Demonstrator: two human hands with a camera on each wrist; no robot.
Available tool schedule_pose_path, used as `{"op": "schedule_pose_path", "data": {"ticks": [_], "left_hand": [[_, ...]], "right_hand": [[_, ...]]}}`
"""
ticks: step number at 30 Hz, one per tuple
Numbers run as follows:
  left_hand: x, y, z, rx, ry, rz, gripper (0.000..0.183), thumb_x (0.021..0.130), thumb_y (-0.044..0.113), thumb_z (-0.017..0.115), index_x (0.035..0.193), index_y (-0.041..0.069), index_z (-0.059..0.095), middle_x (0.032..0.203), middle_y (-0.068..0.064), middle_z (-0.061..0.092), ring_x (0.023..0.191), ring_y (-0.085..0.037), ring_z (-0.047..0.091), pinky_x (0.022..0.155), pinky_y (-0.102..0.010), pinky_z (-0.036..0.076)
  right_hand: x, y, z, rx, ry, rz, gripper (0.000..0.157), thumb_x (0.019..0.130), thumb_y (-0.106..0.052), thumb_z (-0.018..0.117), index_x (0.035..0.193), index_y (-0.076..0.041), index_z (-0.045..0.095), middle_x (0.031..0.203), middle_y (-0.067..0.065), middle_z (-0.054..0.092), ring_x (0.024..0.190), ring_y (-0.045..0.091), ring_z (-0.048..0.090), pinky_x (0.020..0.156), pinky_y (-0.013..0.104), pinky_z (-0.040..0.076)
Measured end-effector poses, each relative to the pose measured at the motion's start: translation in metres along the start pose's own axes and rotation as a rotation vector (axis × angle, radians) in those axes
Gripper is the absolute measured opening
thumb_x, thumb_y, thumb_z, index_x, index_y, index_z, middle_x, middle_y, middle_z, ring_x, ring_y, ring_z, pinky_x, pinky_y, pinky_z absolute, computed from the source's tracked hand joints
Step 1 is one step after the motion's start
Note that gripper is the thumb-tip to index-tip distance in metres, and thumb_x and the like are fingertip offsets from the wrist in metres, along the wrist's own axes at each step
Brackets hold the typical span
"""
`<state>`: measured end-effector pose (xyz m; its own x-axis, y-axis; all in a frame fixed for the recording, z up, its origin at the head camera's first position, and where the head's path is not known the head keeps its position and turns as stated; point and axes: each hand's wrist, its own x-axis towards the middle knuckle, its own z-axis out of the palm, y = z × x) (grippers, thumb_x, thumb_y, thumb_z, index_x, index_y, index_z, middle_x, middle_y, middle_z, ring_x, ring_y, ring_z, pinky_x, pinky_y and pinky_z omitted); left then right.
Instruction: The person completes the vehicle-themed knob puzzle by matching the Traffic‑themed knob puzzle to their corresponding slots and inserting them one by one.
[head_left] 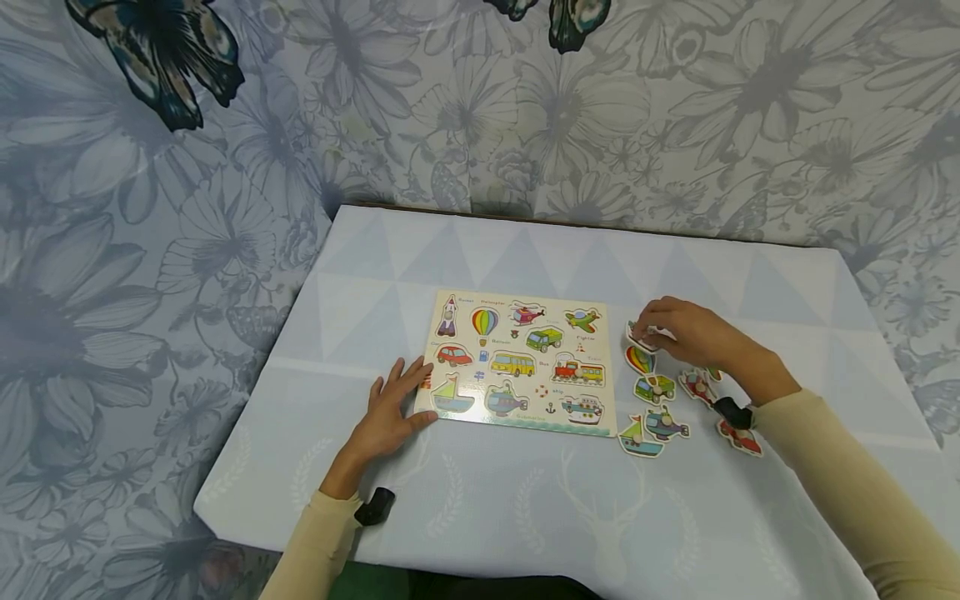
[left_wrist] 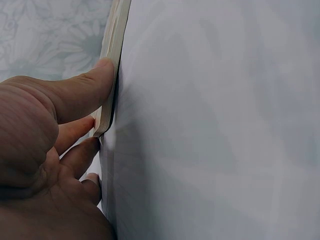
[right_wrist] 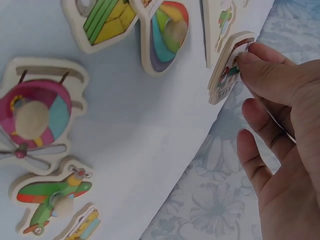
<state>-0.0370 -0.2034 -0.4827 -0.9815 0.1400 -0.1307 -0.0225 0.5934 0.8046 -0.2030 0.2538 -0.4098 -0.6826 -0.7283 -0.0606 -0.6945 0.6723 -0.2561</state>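
A wooden puzzle board (head_left: 543, 406) printed with vehicles lies flat on the table. My left hand (head_left: 392, 412) is at its near left corner, fingers spread and fairly straight along the left side. In the left wrist view the thumb (left_wrist: 87, 92) presses the board's edge (left_wrist: 114, 65). Right of the board, my right hand (head_left: 693, 337) pinches a wooden puzzle piece (right_wrist: 230, 67) between thumb and forefinger; its picture is partly covered. Close to that hand lie the balloon piece (head_left: 640, 360) and the green truck piece (head_left: 655, 388). The helicopter piece (right_wrist: 37, 112) and airplane piece (right_wrist: 52, 200) show in the right wrist view.
A sailboat piece (head_left: 640, 442), a submarine piece (head_left: 665, 424) and a red car piece (head_left: 740, 437) lie nearer the table's front. The table (head_left: 487, 500) has a pale patterned cover, and its back edge meets a floral wall (head_left: 465, 125).
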Motion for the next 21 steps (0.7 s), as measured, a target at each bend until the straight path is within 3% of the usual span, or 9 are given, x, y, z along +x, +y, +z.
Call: {"op": "schedule_pose_path", "data": {"ticks": [10,21], "left_hand": [[0.001,-0.001,0.000,0.006,-0.008,-0.011,0.078,0.086,0.008,0.076,0.154,0.006,0.038,0.164,-0.018,0.026,0.154,-0.044,0.001,0.118,-0.065,-0.009],[0.001,-0.001,0.000,0.006,-0.017,-0.011,0.078,0.086,0.009,0.076,0.154,0.006,0.038,0.164,-0.018,0.025,0.154,-0.044,0.000,0.118,-0.065,-0.009]], "right_hand": [[0.004,-0.015,0.006,-0.001,0.078,-0.160,0.019,0.084,-0.002,0.077,0.096,-0.016,0.073,0.101,-0.003,0.067,0.093,0.016,0.062,0.076,0.038,0.056],[0.007,-0.030,0.023,-0.009,0.022,-0.185,0.015,0.087,-0.008,0.077,0.096,-0.019,0.074,0.101,-0.006,0.067,0.092,0.011,0.063,0.078,0.034,0.056]]}}
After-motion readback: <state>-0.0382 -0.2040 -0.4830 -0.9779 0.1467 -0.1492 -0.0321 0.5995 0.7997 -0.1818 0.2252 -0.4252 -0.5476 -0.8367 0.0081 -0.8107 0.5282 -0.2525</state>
